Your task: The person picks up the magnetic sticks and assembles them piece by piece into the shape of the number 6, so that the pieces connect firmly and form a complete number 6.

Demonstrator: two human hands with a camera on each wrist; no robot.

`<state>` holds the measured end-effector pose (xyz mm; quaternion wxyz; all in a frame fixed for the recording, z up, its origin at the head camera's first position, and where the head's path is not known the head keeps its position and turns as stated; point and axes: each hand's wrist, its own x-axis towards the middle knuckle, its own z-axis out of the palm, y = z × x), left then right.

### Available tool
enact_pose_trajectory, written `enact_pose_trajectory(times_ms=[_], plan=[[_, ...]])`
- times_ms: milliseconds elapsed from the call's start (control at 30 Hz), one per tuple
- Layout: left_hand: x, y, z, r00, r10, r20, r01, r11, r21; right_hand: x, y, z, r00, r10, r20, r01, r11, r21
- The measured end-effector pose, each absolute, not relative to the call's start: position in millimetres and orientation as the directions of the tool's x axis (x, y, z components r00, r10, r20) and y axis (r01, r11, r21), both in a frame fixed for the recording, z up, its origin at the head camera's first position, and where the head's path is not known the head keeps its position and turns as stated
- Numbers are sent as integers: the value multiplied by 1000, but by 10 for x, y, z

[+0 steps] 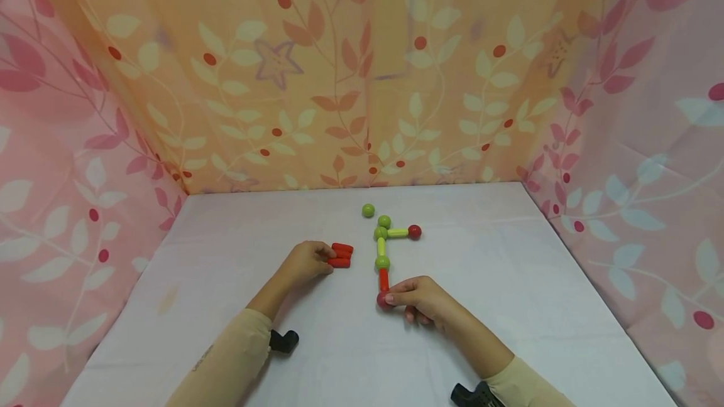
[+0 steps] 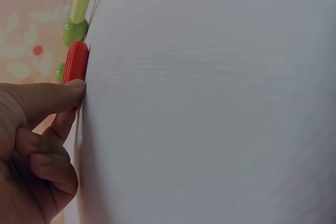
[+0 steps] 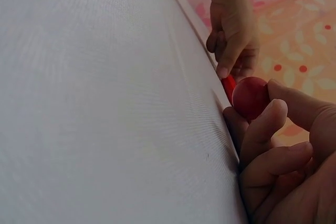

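Head view: right-hand grip [image 1: 423, 300] pinches red ball [image 1: 381, 300], left-hand grip [image 1: 308, 261] pinches red rod [image 2: 76, 62]. Likely light, stiff; ball maybe slick, hold its sides; rod mid-length.

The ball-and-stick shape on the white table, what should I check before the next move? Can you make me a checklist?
1. Right hand pinches the near red ball: ok.
2. Left hand has thumb and finger on a separate red stick: ok.
3. Yellow-green side stick reaches the far red ball: ok.
4. Farthest green ball joined to the shape: not ok, it sits apart.
5. Near red ball fixed firmly to the shape's red stick: cannot tell; they meet, but firmness doesn't show.
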<state>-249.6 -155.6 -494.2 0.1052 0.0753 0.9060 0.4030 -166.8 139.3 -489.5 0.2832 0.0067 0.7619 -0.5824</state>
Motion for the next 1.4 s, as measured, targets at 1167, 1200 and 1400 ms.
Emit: enact_pose_trajectory(times_ms=[1167,1200,1400], plan=[[-1822,-1545,-4853,-907,363,-215,55,607,793,-1696,1303,-4902,-850,-315,-423,328,311,-892],[-1787,-1526,-4857,-902,376,-214,64,605,794,-1696,1299,-4900,-850,-314,-424,330,312,-891],[-1641,-1381,-4910,-876,444,-189,125,587,800,-1696,1286,-4905,-846,-319,-426,333,306,-892]])
